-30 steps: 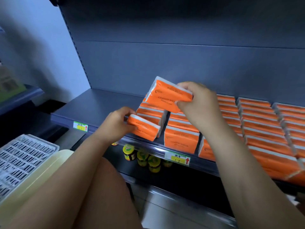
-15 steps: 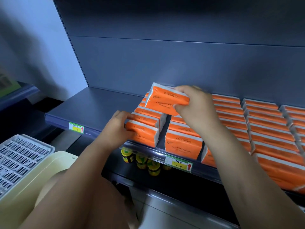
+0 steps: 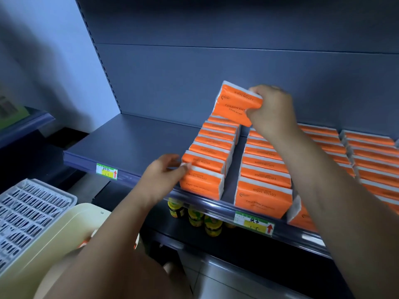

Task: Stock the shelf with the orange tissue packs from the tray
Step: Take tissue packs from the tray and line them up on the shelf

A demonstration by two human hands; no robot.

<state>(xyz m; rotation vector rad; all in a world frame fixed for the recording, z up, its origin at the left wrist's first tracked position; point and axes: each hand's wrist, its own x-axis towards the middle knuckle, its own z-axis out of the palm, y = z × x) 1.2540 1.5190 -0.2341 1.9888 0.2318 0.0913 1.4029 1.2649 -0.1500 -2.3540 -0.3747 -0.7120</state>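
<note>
Rows of orange tissue packs stand on the dark grey shelf (image 3: 133,143). My right hand (image 3: 272,111) grips one orange pack (image 3: 235,104), tilted, above the back end of the leftmost row (image 3: 216,139). My left hand (image 3: 164,171) is at that row's front pack (image 3: 201,184), which stands on the shelf edge; the thumb rests on its top and the fingers are spread along its left end. The pale yellow tray (image 3: 54,234) is at the lower left, and my left arm hides most of its inside.
A white slotted basket (image 3: 28,212) lies on the tray's left side. More orange rows (image 3: 367,152) fill the shelf to the right. Yellow-lidded jars (image 3: 194,216) stand on the lower shelf. The left part of the grey shelf is bare. Price tags (image 3: 106,172) hang on the shelf rail.
My left hand has set its pack down at the front of the leftmost row and loosened its grip. My right hand has carried its pack back toward the rear of that row.
</note>
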